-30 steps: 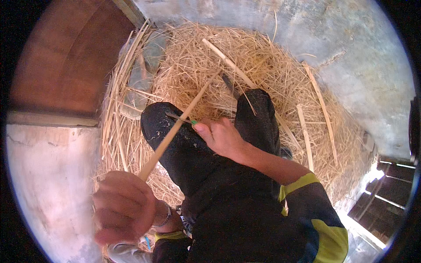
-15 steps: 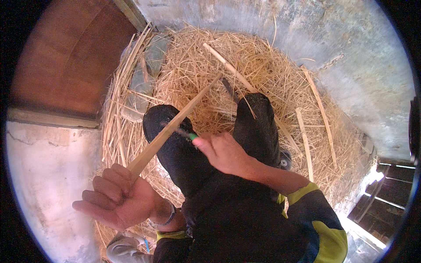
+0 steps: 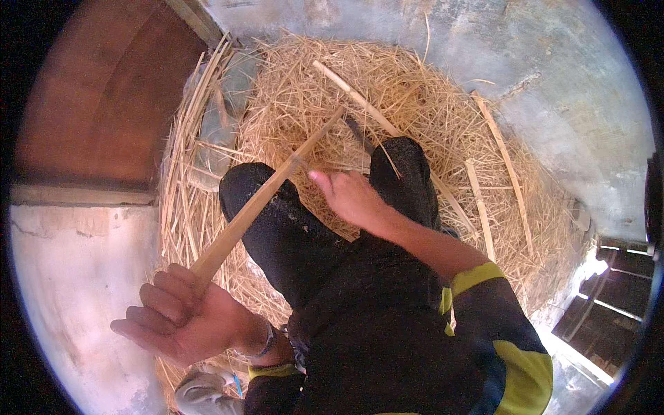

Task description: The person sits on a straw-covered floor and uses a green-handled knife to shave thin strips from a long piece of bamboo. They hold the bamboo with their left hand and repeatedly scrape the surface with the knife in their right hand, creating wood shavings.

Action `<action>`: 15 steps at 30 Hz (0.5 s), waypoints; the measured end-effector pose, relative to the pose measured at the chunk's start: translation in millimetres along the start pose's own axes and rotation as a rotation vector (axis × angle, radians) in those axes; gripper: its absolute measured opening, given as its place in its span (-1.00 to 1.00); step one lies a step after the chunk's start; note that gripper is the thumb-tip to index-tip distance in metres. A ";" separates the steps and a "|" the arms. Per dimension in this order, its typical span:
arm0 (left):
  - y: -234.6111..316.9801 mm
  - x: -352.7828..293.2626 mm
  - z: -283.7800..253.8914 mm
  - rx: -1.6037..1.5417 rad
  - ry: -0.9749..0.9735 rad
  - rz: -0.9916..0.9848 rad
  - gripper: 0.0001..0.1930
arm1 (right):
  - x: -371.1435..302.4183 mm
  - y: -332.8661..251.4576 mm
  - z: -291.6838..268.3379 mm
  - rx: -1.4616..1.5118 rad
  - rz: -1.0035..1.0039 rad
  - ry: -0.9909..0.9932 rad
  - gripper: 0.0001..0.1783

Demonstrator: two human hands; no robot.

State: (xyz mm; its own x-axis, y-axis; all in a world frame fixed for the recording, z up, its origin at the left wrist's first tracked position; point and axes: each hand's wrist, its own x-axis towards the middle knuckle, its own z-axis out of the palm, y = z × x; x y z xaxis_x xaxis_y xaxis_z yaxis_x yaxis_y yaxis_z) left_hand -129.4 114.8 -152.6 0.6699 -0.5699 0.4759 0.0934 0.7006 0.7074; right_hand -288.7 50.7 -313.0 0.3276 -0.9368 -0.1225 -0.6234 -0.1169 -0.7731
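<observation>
Left hand (image 3: 181, 321), lower left of frame, fingers curled tight around the near end of a long bamboo strip (image 3: 266, 200). The strip runs diagonally up to frame centre, over the dark-trousered left knee (image 3: 273, 207). Right hand (image 3: 349, 197), centre frame, is loosely closed at the strip's upper part; its grip cannot be made out. Straw pile (image 3: 415, 104) fills the upper middle, hemmed by a brown door (image 3: 104, 104) upper left and a grey wall (image 3: 553, 76) upper right. Versus 0.5 s earlier: left hand sits lower, strip steeper.
</observation>
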 end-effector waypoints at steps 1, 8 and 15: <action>-0.6 0.1 1.9 -0.018 -0.010 -0.018 -0.52 | 5.9 20.9 6.3 -0.005 0.026 0.029 -0.40; -3.4 2.3 3.7 -0.026 0.060 0.016 -0.51 | 9.0 6.0 9.1 0.067 -0.028 0.044 -0.35; -1.3 3.4 -2.9 -0.084 0.004 0.016 -0.52 | 3.8 -17.7 -2.1 0.040 -0.036 -0.032 -0.37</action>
State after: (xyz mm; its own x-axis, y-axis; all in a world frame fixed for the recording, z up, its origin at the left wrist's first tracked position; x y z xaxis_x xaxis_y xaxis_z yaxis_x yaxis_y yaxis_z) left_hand -125.0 113.2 -153.4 0.6746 -0.5567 0.4847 0.1439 0.7432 0.6534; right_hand -278.0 48.6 -298.4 0.3722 -0.9212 -0.1137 -0.5820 -0.1363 -0.8017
